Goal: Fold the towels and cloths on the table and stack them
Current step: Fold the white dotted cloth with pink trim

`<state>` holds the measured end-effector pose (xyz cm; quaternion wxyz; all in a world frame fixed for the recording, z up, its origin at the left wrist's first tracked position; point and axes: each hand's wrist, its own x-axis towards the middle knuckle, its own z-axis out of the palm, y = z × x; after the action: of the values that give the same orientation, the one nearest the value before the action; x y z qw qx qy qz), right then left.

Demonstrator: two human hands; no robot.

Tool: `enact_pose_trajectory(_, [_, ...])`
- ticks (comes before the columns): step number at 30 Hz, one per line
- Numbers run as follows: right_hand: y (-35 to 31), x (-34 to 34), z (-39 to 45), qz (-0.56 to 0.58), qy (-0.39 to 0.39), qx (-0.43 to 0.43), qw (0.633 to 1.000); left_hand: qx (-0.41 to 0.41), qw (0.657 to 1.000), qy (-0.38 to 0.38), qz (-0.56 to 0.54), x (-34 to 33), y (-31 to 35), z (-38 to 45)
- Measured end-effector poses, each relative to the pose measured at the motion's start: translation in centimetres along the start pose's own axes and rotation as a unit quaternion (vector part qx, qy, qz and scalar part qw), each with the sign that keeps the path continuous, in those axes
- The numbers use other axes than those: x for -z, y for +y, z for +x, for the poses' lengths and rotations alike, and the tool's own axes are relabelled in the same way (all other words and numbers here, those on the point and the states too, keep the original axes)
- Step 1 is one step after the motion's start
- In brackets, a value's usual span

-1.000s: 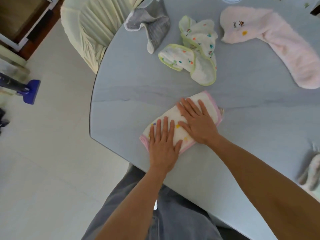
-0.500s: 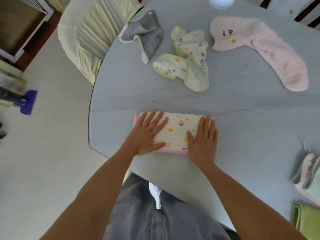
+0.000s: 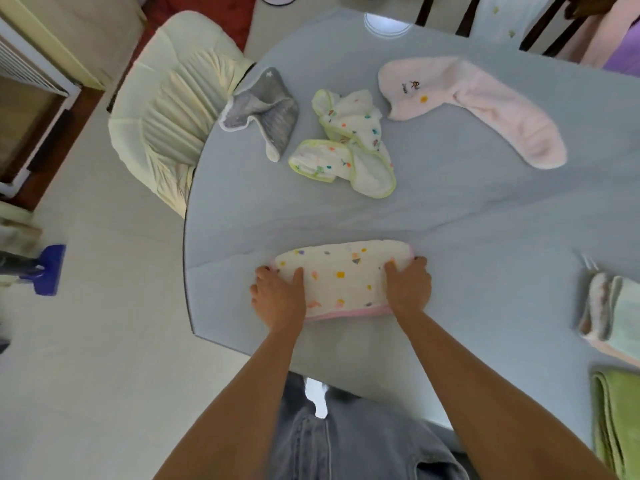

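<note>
A folded white cloth with coloured spots and a pink edge [image 3: 343, 278] lies near the front edge of the grey-blue table [image 3: 467, 237]. My left hand [image 3: 278, 296] grips its left end, thumb on top and fingers curled beside it. Its right end is pinched by my right hand [image 3: 410, 285] in the same way. Farther back lie three unfolded pieces: a grey cloth [image 3: 266, 109], a crumpled white cloth with a green edge [image 3: 346, 143], and a long pink towel [image 3: 478, 105].
A stack of folded cloths [image 3: 613, 313] sits at the table's right edge, with a folded green towel [image 3: 620, 420] nearer me. A cream padded chair [image 3: 166, 116] stands at the table's left side. A blue mop head [image 3: 48, 268] rests on the floor.
Both hands slid from lying flat on top of the spotted cloth out to its two ends and now grip them. The cloth sits square to me.
</note>
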<state>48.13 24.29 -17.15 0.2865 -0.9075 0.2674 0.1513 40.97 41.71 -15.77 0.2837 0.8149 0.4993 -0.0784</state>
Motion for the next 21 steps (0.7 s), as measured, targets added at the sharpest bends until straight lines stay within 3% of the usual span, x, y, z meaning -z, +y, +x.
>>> enact_pose_trajectory(4, [-0.8,0.4,-0.7,0.078,-0.008,-0.012,0.997,0.000,0.997,-0.057,-0.057,0.9,0.7,0.4])
enact_pose_trajectory(7, [-0.9,0.7,-1.5,0.151,0.023,0.000,0.988,-0.045,0.987,-0.060,-0.142,1.7,2.1,1.0])
enact_pose_trajectory(10, [-0.6,1.3,-2.5,0.197,0.063,-0.002,0.978,-0.018,0.969,-0.079,-0.235,2.1,4.3,1.9])
enact_pose_trajectory(13, [0.0,2.4,-3.4,0.198,0.088,-0.006,0.976,0.000,0.966,-0.151,-0.211,1.9,6.0,2.9])
enact_pose_trajectory(16, [1.6,4.4,-3.9,0.161,0.133,-0.012,0.978,-0.125,0.962,-0.233,-0.061,1.4,7.9,2.2])
enact_pose_trajectory(21, [5.9,8.8,-3.6,0.064,0.218,-0.020,0.974,-0.399,0.896,-0.176,0.078,-0.1,11.1,-1.7])
